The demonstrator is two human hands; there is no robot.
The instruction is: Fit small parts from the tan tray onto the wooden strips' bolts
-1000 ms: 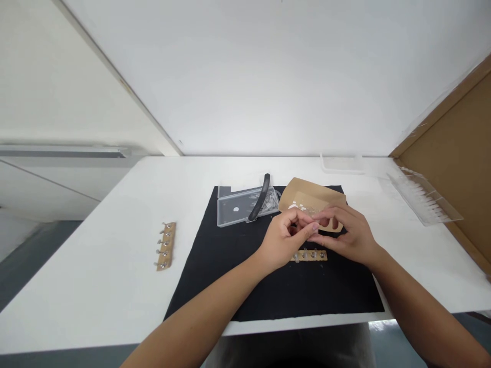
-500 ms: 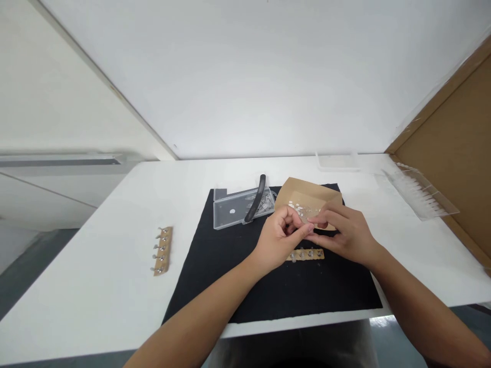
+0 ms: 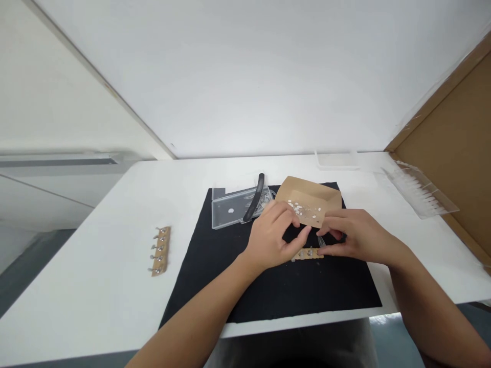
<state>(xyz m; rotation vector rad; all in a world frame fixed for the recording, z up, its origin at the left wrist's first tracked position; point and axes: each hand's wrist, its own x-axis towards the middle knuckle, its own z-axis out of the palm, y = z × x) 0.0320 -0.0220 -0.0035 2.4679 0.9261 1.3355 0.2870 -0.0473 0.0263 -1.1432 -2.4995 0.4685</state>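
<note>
Now a small clear piece (image 3: 321, 241) is resting pinched in my right hand (image 3: 351, 234), by the brown strip (image 3: 315, 256); my left hand (image 3: 269, 236) is drawing away, thumb and fingers apart, leaving one hand holding. Beyond my fingertips, the paper tray (image 3: 326, 193) is lying.

From my remote seat, the mat (image 3: 268, 294) on the table (image 3: 95, 286) carries the case (image 3: 227, 210) at eleven o'clock, the tray (image 3: 303, 188) at one — the near strip (image 3: 305, 254) before it. Off-mat, the far strip (image 3: 161, 251) lies at nine.
</note>
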